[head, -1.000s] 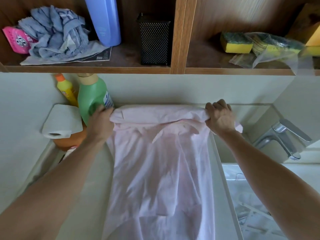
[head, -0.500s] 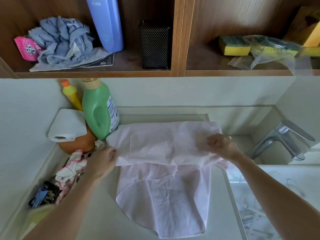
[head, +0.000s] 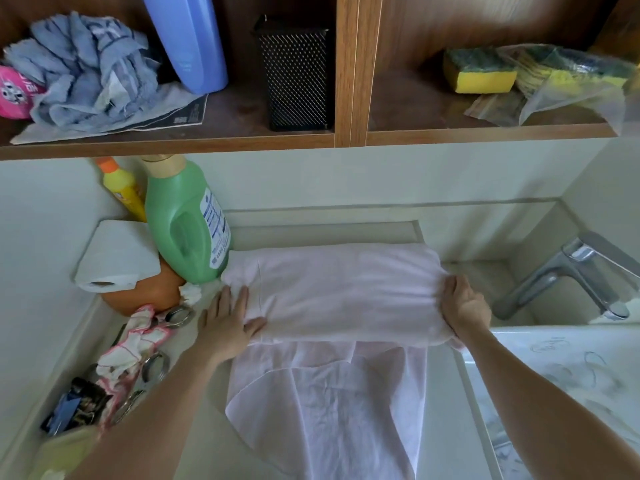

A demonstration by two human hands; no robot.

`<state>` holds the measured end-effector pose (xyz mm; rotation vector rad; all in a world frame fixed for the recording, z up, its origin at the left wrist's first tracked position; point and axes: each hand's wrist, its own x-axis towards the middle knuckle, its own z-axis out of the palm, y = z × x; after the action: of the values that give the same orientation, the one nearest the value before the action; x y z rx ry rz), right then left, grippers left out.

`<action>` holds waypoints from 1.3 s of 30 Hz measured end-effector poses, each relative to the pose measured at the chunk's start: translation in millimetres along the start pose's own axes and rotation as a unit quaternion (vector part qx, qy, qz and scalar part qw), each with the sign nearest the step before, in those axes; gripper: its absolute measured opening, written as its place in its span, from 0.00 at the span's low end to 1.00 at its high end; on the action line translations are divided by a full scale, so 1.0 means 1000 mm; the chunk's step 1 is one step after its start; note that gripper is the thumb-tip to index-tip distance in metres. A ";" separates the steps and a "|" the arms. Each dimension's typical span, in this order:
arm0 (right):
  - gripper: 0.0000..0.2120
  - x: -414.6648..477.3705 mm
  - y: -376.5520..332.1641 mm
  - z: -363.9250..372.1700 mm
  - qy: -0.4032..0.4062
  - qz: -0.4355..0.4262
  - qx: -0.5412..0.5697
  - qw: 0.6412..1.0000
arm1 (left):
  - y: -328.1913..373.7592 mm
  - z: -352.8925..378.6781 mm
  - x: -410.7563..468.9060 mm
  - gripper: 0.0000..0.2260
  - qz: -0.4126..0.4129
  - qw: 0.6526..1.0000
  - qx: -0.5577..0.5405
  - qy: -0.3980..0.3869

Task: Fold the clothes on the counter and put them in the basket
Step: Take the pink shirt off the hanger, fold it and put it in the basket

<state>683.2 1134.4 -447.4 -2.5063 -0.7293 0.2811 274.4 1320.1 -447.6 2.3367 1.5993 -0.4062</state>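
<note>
Pink shirt (head: pixel 339 296) sits centre frame on the counter (head: pixel 446 410), top part folded over. Left hand (head: pixel 227 323) is flat with straight fingers, pinning the fold's left end. Right hand (head: pixel 464 308) is curled round the right end, probably tensioning the crease.

The shirt (head: pixel 332 296) is thin pale-pink cloth, matt and finely creased. The desk (head: pixel 207 452) under it is pale, smooth and faintly glossy. The shelf (head: pixel 242 143) is brown wood grain with a dull finish. The green bottle (head: pixel 180 230), yellow bottle (head: pixel 123 188) and blue bottle (head: pixel 187 43) are smooth plastic, and the green one has a paper label. The roll (head: pixel 117 258) is soft white paper. The tap (head: pixel 561 271) is bright, polished metal. The black container (head: pixel 298 74) is fine perforated mesh. The sponge (head: pixel 481 72) is yellow foam topped with a rough green layer. The bag (head: pixel 571 91) is crinkled clear plastic. The blue-grey rag (head: pixel 86 67) is coarse cloth, frayed at the edges.
</note>
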 end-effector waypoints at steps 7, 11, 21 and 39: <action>0.22 0.003 -0.050 0.003 0.096 -0.346 -0.076 0.930 | 0.039 -0.039 0.006 0.31 0.143 0.951 -0.068 0.264; 0.31 -0.033 -0.060 0.034 -0.101 -0.378 -0.191 0.900 | 0.059 -0.004 0.007 0.41 0.173 0.977 0.017 0.119; 0.33 0.012 -0.014 0.016 -0.174 -0.100 -0.159 0.967 | 0.038 -0.016 0.024 0.32 0.033 0.999 -0.024 0.035; 0.29 0.066 -0.098 0.001 -0.230 -0.318 -0.319 0.863 | 0.004 -0.074 0.056 0.32 0.082 0.995 -0.022 -0.052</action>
<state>694.6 1242.7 -400.5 -2.5878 -2.0761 0.4553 303.0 1395.2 -401.0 2.3508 1.3452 -0.4422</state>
